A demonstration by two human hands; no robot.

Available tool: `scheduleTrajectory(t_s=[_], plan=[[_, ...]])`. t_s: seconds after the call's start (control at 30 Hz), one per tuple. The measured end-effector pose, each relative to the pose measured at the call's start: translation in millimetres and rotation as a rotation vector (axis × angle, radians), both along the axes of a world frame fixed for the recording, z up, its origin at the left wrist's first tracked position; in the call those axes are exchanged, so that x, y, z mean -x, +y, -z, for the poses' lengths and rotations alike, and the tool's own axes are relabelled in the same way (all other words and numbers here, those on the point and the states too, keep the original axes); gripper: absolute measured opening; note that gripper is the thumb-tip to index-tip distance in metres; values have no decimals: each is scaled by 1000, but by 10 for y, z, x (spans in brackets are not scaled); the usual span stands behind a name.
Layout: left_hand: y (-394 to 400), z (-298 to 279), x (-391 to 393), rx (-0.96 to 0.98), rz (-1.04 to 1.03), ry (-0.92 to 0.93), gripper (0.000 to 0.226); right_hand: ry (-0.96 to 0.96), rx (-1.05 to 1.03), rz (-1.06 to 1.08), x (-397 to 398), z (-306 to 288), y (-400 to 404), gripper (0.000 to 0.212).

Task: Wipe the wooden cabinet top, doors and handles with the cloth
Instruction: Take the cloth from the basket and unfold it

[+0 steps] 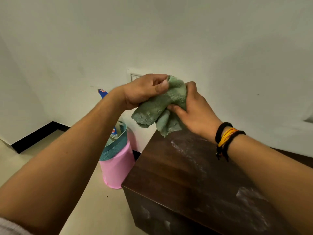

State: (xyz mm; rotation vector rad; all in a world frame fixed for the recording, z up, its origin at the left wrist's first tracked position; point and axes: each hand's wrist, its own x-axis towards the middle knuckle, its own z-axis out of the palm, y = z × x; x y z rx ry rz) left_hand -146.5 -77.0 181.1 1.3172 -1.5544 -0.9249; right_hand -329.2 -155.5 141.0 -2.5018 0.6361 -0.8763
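A green cloth (157,109) with scalloped edges hangs bunched in the air above the far left corner of the dark wooden cabinet (183,177). My left hand (144,92) grips its upper left part, thumb pressed on the fabric. My right hand (194,111) holds the cloth's right side, fingers curled round it. The cabinet top shows whitish dusty smears near the middle and at the right front. The cabinet's front face is seen only at the bottom, dusty and dark; no handle can be made out.
A pink bucket (116,168) stands on the floor left of the cabinet, with a teal basket (116,143) holding a blue-capped bottle (113,131) on top. A white wall with a switch plate (134,76) is behind. Black skirting runs along the beige floor.
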Motion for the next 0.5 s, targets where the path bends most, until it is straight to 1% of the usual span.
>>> scheduleTrajectory(t_s=[0.03,0.07,0.17,0.2,0.27,0.3,0.33,0.4,0.43,0.5], plan=[[11,33,37,-25,65,8,77,-12,-57,-2,89,-14,-20,50],[11,74,76,-54,87,6,66,3,-69,-3,168,-21,-41,50],[-68,198,226,-71,-15,-31,32,86,-87,-6,384,-14,-134,49],[-96,226,265,-66,-61,-27,25,91,-152,-24,464,-8,-187,47],[-117,264,300,-67,-127,-20,17,59,-344,-115,620,25,-325,37],[-121,301,307,-84,-130,-19,14,59,-396,-153,695,50,-395,29],[-127,350,315,-113,-130,-39,11,87,-392,-159,743,85,-469,23],[-161,440,374,-153,-172,-200,12,173,-311,-85,753,166,-610,12],[-202,453,401,-126,-244,-308,12,178,-254,-22,712,193,-666,9],[-300,382,404,33,-458,-483,14,62,-161,85,593,183,-762,8]])
